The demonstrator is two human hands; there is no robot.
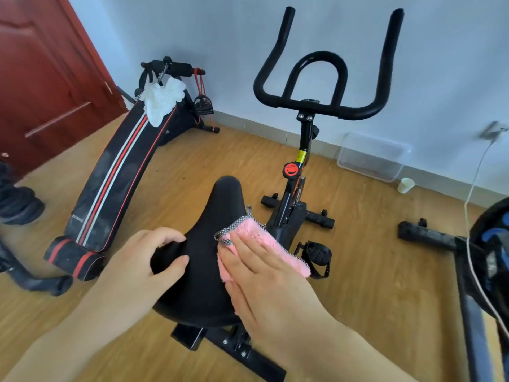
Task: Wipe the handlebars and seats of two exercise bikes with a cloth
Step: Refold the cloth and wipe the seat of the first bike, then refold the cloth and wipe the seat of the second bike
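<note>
The black seat of an exercise bike fills the lower middle of the head view. My left hand grips the seat's left edge, thumb on top and fingers curled round the side. My right hand lies flat with straight fingers on a pink cloth with a checkered border, pressing it onto the seat's right side. The bike's black handlebars rise ahead against the wall. Part of a second bike shows at the right edge.
A black and red sit-up bench with white gloves draped on it stands at the left. A clear plastic box and a paper cup sit by the wall. A white cable hangs at right. A red door is far left.
</note>
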